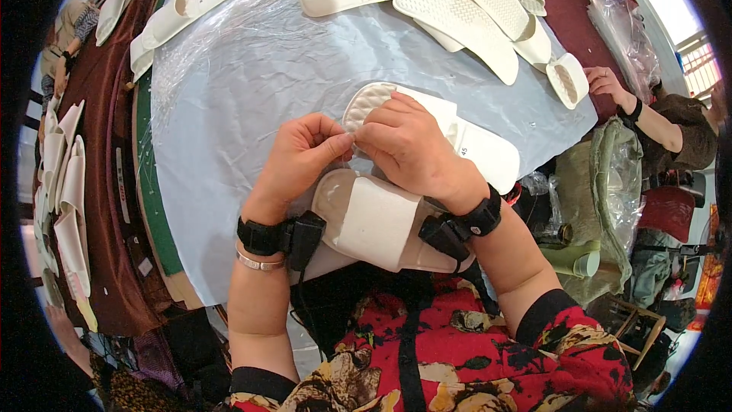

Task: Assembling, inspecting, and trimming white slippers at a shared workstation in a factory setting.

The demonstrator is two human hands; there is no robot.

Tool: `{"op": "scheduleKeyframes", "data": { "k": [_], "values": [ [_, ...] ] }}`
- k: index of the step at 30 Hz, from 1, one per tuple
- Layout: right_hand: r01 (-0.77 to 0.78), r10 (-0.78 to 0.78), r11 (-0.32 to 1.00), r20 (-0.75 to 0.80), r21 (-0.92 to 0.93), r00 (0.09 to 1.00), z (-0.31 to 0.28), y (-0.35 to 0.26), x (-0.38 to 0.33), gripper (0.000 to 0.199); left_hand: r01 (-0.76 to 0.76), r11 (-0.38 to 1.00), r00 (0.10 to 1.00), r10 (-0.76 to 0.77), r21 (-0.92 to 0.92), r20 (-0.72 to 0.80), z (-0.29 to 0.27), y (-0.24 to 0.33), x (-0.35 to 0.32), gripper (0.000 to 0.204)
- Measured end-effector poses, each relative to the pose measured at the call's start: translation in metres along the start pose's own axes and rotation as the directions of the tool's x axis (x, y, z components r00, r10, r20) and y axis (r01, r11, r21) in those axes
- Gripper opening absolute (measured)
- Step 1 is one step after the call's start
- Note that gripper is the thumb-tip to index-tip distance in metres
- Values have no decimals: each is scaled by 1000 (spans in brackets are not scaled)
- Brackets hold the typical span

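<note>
Close together over the toe of a white slide slipper, both my hands work with bent fingers. My left hand [299,154] is closed in a pinch, thumb against forefinger. Touching or nearly touching it, my right hand [412,145] is closed too, over the white slide slipper [488,154]. What the fingertips hold is too fine or hidden to make out. Nearer to me lies a second, cream slide slipper [377,221] with a broad strap, partly behind the black wrist devices. My right hand covers part of the white slipper's strap.
A pile of white slippers [457,19] lies at the table's far side. Fine clear strands [217,38] spread over the pale sheet [252,91] near a lone slipper [181,19]. Another person's hand [606,84] is by a slipper at the right. More slippers [69,198] lie left.
</note>
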State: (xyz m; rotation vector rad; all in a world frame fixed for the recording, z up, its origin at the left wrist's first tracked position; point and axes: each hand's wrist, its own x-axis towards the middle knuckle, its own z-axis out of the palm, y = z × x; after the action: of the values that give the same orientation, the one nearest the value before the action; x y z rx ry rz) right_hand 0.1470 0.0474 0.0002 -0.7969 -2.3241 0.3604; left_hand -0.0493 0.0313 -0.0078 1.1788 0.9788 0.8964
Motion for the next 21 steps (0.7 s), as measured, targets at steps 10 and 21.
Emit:
{"op": "scheduleKeyframes", "data": {
  "k": [10, 21],
  "values": [
    [-19, 18, 999, -31, -31, 999, 2, 1, 1, 7, -10, 1000, 997, 9, -9, -77, 11, 3, 7, 13],
    [-343, 85, 744, -428, -574, 900, -201, 43, 60, 16, -10, 987, 956, -37, -161, -291, -10, -9, 1, 22]
  ]
}}
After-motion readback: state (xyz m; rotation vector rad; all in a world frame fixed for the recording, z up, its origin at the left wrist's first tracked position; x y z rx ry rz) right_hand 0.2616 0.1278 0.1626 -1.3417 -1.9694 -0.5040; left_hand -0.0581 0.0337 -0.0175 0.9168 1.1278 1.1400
